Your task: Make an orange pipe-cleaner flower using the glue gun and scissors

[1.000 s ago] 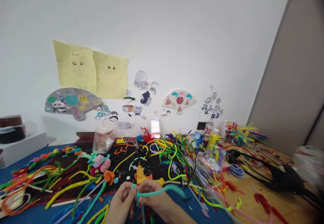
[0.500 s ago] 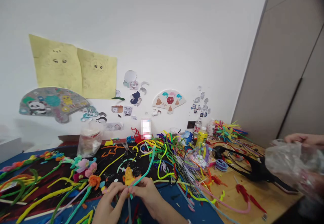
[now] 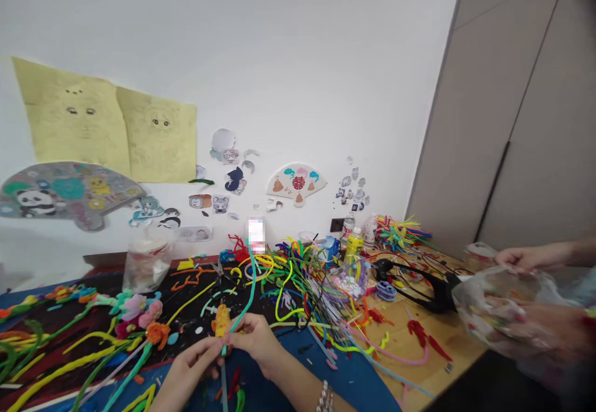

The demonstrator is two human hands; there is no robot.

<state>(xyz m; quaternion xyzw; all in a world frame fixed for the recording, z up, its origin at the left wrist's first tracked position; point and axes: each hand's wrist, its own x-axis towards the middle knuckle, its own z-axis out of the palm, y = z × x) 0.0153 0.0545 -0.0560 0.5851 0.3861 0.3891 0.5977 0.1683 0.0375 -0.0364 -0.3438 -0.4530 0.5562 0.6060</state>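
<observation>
My left hand (image 3: 198, 362) is closed in a pinch at the base of a yellow-orange fuzzy piece (image 3: 223, 320), where a thin pale stem (image 3: 224, 390) runs downward. Right beside it, my right hand (image 3: 256, 342) pinches a turquoise pipe cleaner (image 3: 252, 289) against the same spot. The pipe cleaner's long end rises up and away, and a short turquoise end shows below the fingers. The fingertips hide the join. An orange pipe-cleaner flower (image 3: 158, 335) lies left of my hands.
Pipe cleaners (image 3: 288, 275) lie heaped across the table's back. Scissors (image 3: 218, 269), a yellow bottle (image 3: 354, 246) and a bagged cup (image 3: 148, 266) stand or lie around. At right, another person's hands (image 3: 521, 257) handle a clear plastic bag (image 3: 484, 313) near a black strap-like object (image 3: 433, 291).
The view has turned right, so things appear farther left. The turquoise pipe cleaner's long end stands more upright. The other person's hand now reaches into or behind the plastic bag.
</observation>
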